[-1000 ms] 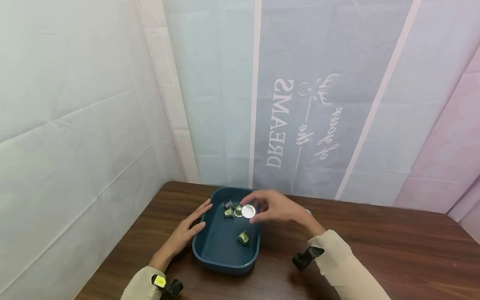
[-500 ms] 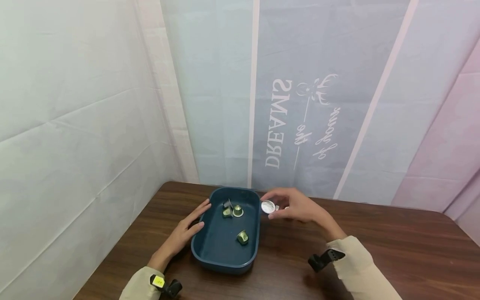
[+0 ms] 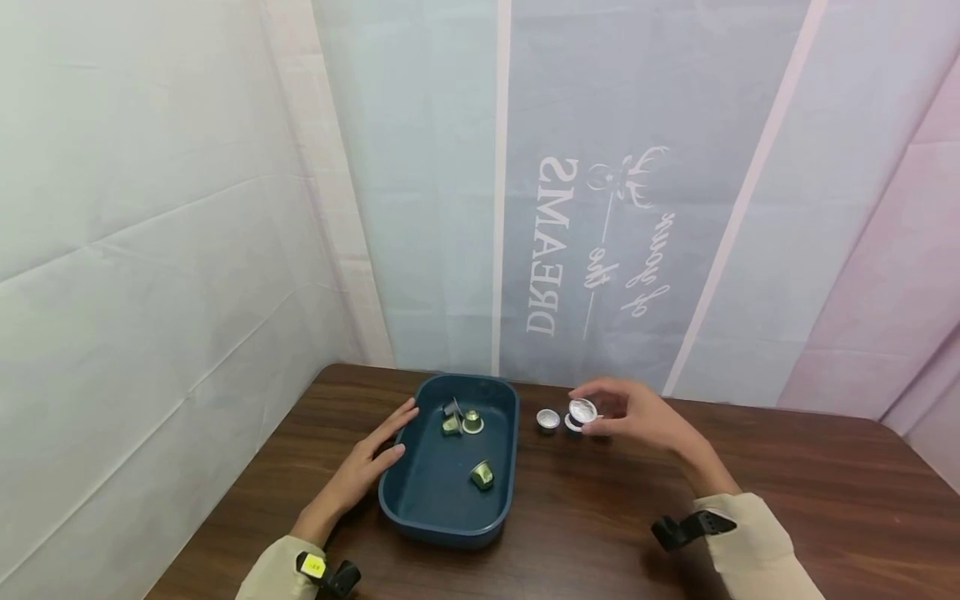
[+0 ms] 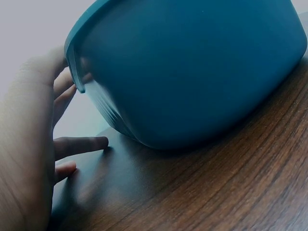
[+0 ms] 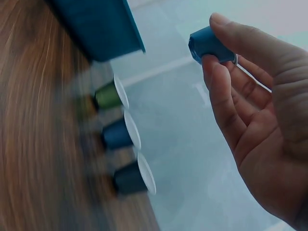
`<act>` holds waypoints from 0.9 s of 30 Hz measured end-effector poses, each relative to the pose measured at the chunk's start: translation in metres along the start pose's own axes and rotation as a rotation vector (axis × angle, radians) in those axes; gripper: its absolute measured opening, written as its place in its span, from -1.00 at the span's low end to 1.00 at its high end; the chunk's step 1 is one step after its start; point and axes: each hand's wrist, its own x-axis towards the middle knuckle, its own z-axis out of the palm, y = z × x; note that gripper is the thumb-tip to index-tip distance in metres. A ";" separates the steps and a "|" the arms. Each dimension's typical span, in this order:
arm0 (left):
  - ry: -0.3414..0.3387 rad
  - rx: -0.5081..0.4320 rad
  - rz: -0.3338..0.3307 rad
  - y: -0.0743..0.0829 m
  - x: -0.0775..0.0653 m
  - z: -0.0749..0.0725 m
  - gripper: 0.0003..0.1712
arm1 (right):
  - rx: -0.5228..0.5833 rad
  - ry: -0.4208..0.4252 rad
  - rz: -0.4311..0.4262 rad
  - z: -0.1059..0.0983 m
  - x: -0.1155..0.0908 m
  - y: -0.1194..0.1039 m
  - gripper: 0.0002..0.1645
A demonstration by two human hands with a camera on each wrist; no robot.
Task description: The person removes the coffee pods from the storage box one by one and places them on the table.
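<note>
My right hand (image 3: pixel 637 417) pinches a blue coffee capsule (image 5: pixel 207 44) between thumb and fingers, its silver lid facing up in the head view. Beneath and beside it, a green capsule (image 5: pixel 109 95), a blue capsule (image 5: pixel 120 133) and a dark capsule (image 5: pixel 132 177) stand in a row on the table, lids up. To their left is a dark blue bin (image 3: pixel 442 508). Inside lie several capsules, among them a green capsule (image 3: pixel 482 475) on its side and another green capsule (image 3: pixel 472 420) standing lid down. My left hand (image 3: pixel 360 467) rests at the bin's left rim, fingers extended.
The brown wooden table (image 3: pixel 585 517) reaches back to a printed cloth backdrop (image 3: pixel 600 250). A pale cloth (image 3: pixel 165 250) hangs along the left side. Each wrist carries a strapped black camera.
My right hand has carried the capsule from over the bin rightward to the row on the table, uncovering a standing capsule beside the bin. The left hand stays at the rim.
</note>
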 end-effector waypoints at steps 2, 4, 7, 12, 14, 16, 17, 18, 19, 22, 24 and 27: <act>0.002 0.002 -0.001 0.000 0.000 0.000 -0.41 | 0.004 0.026 0.016 -0.003 -0.005 0.004 -0.48; 0.003 0.007 -0.002 -0.001 0.000 0.000 -0.41 | 0.007 0.054 0.037 -0.006 -0.010 0.008 -0.47; 0.004 0.006 -0.010 -0.001 0.000 0.000 -0.41 | 0.014 0.079 0.068 -0.007 -0.015 0.014 -0.45; 0.002 0.002 -0.014 -0.002 0.000 0.000 -0.42 | 0.025 0.047 0.119 0.002 -0.017 0.021 -0.45; 0.003 0.003 -0.014 -0.002 0.000 0.000 -0.42 | 0.021 0.021 0.124 0.008 -0.015 0.022 -0.47; 0.003 0.007 -0.009 -0.002 0.000 0.000 -0.42 | 0.013 0.002 0.127 0.016 -0.011 0.022 -0.49; 0.005 0.007 -0.007 -0.002 -0.001 0.000 -0.41 | 0.014 -0.007 0.131 0.020 -0.010 0.022 -0.49; 0.005 0.011 -0.003 -0.002 -0.001 0.000 -0.41 | 0.006 -0.016 0.132 0.024 -0.008 0.022 -0.50; 0.006 0.009 -0.001 -0.002 -0.001 0.000 -0.41 | 0.003 -0.024 0.137 0.028 -0.007 0.021 -0.51; 0.006 0.005 0.000 -0.002 -0.001 0.000 -0.41 | -0.011 -0.040 0.166 0.040 -0.004 0.022 -0.51; 0.004 0.008 0.000 -0.002 0.000 0.000 -0.41 | -0.005 -0.036 0.181 0.047 -0.004 0.024 -0.51; 0.001 0.010 -0.004 -0.002 0.000 0.001 -0.41 | 0.020 -0.016 0.194 0.054 -0.003 0.027 -0.51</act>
